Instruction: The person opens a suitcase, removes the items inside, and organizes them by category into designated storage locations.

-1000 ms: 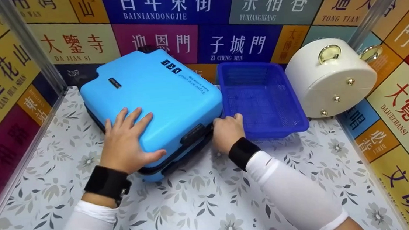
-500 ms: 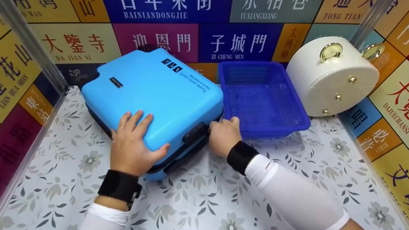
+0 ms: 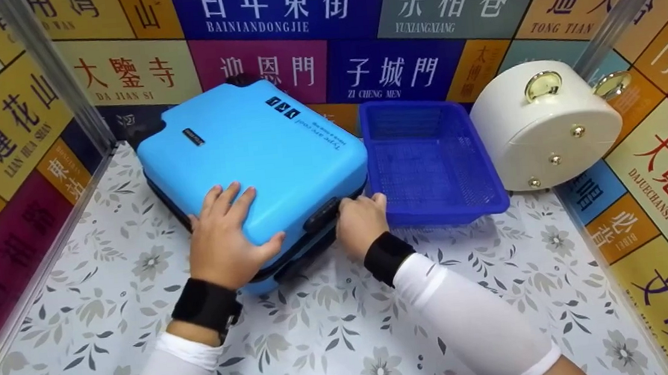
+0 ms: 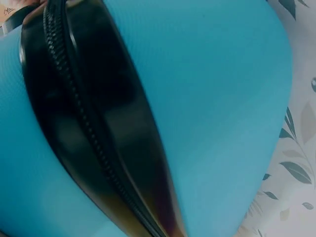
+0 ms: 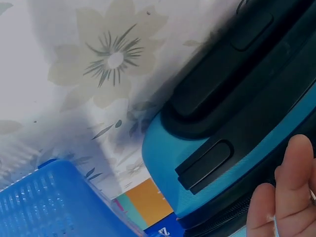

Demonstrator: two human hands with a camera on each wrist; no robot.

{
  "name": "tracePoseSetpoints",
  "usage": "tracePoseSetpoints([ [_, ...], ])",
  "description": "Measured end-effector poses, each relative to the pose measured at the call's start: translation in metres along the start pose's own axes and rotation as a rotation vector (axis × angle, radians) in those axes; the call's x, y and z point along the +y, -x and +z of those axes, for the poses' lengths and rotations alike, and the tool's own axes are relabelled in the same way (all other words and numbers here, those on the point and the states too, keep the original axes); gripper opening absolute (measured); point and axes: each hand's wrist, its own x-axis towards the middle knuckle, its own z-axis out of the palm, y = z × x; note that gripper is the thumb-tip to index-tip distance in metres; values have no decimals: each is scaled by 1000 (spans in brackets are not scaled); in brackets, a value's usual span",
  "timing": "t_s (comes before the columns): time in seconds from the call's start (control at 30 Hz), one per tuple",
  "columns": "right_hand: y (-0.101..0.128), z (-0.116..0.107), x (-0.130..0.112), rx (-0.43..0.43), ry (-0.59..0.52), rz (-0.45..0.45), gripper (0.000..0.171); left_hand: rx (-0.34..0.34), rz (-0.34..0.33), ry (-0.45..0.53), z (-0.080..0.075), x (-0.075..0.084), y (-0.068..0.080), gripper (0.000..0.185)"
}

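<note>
A light blue hard-shell suitcase lies flat on the floral surface, a black zipper running round its side. My left hand rests with spread fingers on the lid's near left corner, thumb toward the front edge. At the front side, just right of the black handle, my right hand has its fingers curled at the zipper line, pinching the zipper pull, which the fingers hide. In the right wrist view, curled fingers show beside the zipper and the suitcase's black side fittings.
A blue plastic basket stands against the suitcase's right side, close to my right hand. Beyond it, a white round case with gold handles leans by the right wall. Printed sign panels close off the back and sides.
My right hand has slid left along the suitcase's front seam, toward the handle. The left hand has shifted slightly right on the lid, fingers still spread.
</note>
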Motion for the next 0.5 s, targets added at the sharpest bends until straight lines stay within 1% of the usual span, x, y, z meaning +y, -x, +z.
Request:
tracePoseSetpoints([
  [0.17,-9,5,5,45,44,4,12,-9,-27,-34,3,11,1,89],
  [0.23,-14,6,8,53,61,12,12,-28,-44,-52,4,18,2,91],
  [0.3,-19,7,11,49,80,22,12,-64,-61,-69,3,24,2,95],
  [0.37,-24,7,14,38,95,33,14,-131,-61,-79,-1,29,1,99],
  [0.43,-30,7,17,33,104,44,17,-236,-45,-76,-10,29,-3,104],
  [0.5,-34,7,19,51,106,48,18,-353,-10,-70,-21,24,-10,109],
])
